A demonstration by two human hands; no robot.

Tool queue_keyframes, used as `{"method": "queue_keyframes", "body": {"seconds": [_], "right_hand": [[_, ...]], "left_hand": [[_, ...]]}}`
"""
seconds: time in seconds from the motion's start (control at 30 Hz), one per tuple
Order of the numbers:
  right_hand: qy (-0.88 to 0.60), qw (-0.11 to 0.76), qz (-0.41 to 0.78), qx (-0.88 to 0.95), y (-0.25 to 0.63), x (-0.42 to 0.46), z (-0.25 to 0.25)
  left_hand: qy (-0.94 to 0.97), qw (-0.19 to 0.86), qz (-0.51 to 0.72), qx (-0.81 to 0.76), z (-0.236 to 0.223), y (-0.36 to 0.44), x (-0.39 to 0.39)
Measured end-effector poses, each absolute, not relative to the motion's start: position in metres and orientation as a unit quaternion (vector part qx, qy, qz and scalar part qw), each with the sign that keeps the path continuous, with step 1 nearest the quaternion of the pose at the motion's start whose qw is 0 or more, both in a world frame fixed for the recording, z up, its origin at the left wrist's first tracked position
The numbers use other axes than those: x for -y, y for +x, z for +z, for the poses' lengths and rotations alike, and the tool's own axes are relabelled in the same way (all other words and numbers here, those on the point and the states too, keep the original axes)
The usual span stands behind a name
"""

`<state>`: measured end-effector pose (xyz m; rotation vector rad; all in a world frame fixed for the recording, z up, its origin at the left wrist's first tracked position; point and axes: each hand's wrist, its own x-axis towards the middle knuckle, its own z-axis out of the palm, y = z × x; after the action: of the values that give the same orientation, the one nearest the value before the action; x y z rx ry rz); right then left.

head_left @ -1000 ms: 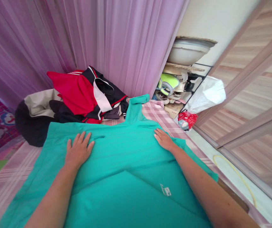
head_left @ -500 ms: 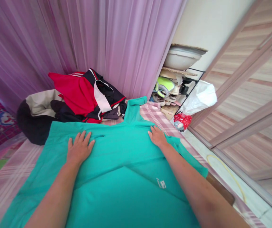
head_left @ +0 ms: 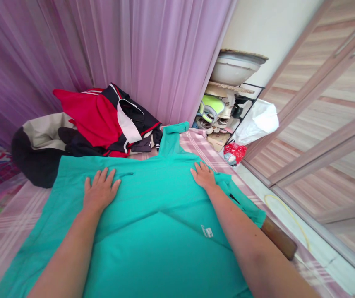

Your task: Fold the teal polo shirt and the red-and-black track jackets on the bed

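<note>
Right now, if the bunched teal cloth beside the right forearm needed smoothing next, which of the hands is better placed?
Probably the right hand: it lies on the teal garment, close to the bunched cloth. The left hand rests farther away and would have to reach across.

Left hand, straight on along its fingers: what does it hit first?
Left hand lies flat on the teal garment, so it would slide over that cloth first. Past the garment's far edge, the heap of clothes looks like the first obstacle; the gap is hard to judge from one view.
</note>
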<state>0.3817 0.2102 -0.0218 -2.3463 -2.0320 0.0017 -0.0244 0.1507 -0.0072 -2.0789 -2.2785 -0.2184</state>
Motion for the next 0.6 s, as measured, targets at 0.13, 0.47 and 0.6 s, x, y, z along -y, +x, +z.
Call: {"method": "queue_keyframes", "body": {"seconds": [0.13,0.47,0.6], "right_hand": [[-0.751,0.024,0.004,0.66,0.37,-0.206,-0.012],[-0.654,0.072,0.028,0.752,0.291,-0.198,-0.014],[-0.712,0.063,0.027,0.698,0.303,-0.211,-0.023]], "left_hand": [[-0.67,0.018,-0.071,0.738,-0.005,-0.022,-0.149],[-0.671,0.02,-0.066,0.738,-0.007,-0.022,-0.147],[-0.671,0.023,-0.078,0.737,-0.01,-0.022,-0.147]]}}
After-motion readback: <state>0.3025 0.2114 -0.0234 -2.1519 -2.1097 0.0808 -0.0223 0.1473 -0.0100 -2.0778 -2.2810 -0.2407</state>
